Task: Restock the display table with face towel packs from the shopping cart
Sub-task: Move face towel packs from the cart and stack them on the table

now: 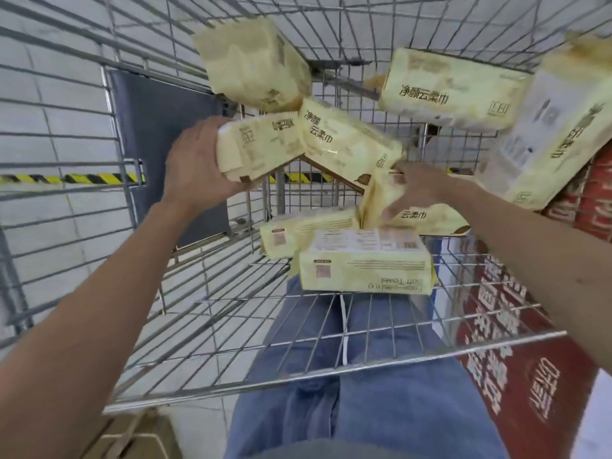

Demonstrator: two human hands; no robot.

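Your left hand [195, 164] grips a cream face towel pack [258, 147] raised inside the wire shopping cart [331, 359]. Your right hand [420, 190] curls round a second pack [427, 220] lower down — firm both holds, then lift clear of the loose packs [364, 263].

In the cart [331, 371], the near pack [364, 263] lies on the wire floor; the low pack [304, 230] lies just behind it, to the left; the right hand [420, 190] grips a third pack [427, 217] just behind both; farther left and higher, the left hand [195, 167] holds the left pack [258, 147], touching a tilted pack [347, 144] on its right; the top pack [251, 64] lies beyond them; a far pack [447, 91] lies to the right; a side pack [556, 134] leans at the right wall; a box [139, 438] sits near left, outside the cart.
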